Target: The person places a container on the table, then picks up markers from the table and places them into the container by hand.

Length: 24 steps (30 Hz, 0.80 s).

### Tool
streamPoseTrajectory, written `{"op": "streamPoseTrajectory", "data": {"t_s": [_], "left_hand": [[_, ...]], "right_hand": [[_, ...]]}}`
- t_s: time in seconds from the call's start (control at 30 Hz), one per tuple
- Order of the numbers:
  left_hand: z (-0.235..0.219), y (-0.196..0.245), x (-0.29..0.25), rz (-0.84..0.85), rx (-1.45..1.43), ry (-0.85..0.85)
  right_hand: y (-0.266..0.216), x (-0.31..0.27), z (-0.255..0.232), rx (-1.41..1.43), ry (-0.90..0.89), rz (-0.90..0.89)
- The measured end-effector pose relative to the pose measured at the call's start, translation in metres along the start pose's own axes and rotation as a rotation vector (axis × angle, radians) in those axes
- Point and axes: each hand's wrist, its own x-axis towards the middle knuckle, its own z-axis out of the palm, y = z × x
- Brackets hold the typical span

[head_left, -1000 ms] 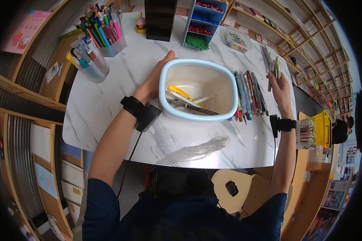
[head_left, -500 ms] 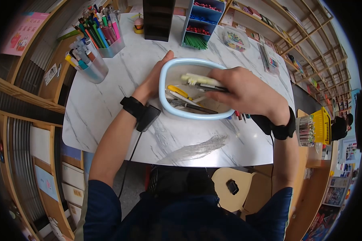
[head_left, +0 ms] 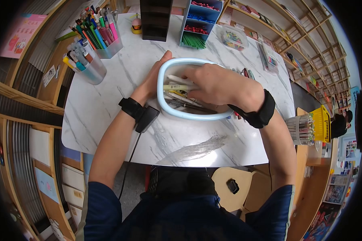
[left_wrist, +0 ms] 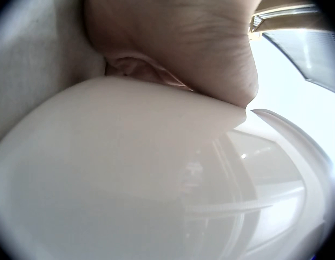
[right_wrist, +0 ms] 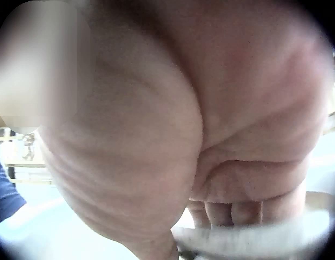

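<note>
A white basin (head_left: 199, 117) with a pale blue rim stands on the table. My left hand (head_left: 153, 76) rests along its left outer side, palm against the smooth wall in the left wrist view. Reaching over the right rim, my right hand (head_left: 217, 84) is down inside the basin. Its thumb and fingers are around the right ends of a pale yellow pen (head_left: 175, 87) and a white pen (head_left: 175, 78); the far ends of these are hidden by the hand. Below them lie more pens and a dark pen (head_left: 195, 106). In the right wrist view, the right fingers (right_wrist: 246, 212) are bent.
Several pens (head_left: 245, 73) lie right of the basin, partly covered by my right arm. Pen cups (head_left: 93, 72) stand at the back left. A black holder (head_left: 157, 24), a blue shelf organizer (head_left: 198, 18), a clear box (head_left: 234, 38) and a pen case (head_left: 268, 58) line the back.
My right hand has brought pens from the table's right side, where the pen case lies, across and down into the basin. The left hand stays at the basin's side.
</note>
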Motion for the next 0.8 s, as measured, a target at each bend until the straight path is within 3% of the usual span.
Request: {"op": "streamPoseTrajectory", "data": {"t_s": [0.17, 0.23, 0.33, 0.4, 0.47, 0.5, 0.57, 0.6, 0.67, 0.73, 0.8], "left_hand": [[-0.008, -0.005, 0.006, 0.029, 0.064, -0.018], [-0.005, -0.004, 0.003, 0.023, 0.063, -0.001], [0.0, -0.001, 0.0, 0.018, 0.047, -0.004], [0.004, 0.0, -0.001, 0.014, 0.027, -0.033], [0.006, 0.003, -0.006, 0.005, -0.004, -0.04], [0.003, 0.003, -0.006, -0.001, -0.009, -0.057], [0.004, 0.006, -0.008, -0.035, -0.06, -0.059], [0.006, 0.007, -0.009, -0.068, -0.11, -0.051], [0.015, 0.009, -0.013, -0.084, -0.137, -0.067], [0.03, 0.018, -0.025, 0.055, 0.031, 0.085], [0.023, 0.014, -0.02, 0.017, 0.004, 0.109]], "right_hand": [[0.011, -0.008, 0.003, 0.038, 0.117, -0.104], [0.019, -0.014, -0.002, 0.047, 0.293, -0.254], [0.021, -0.044, -0.026, 0.293, 0.294, -0.141], [0.033, -0.068, -0.032, 0.275, 0.352, -0.088], [0.058, -0.091, -0.029, 0.222, 0.487, 0.139], [0.073, -0.101, -0.026, 0.219, 0.489, 0.148], [0.107, -0.12, -0.013, 0.072, 0.461, 0.427], [0.126, -0.128, -0.002, 0.072, 0.466, 0.435], [0.156, -0.14, 0.021, -0.117, 0.345, 0.646], [0.166, -0.144, 0.034, -0.02, 0.36, 0.69], [0.167, -0.145, 0.04, 0.079, 0.374, 0.724]]}}
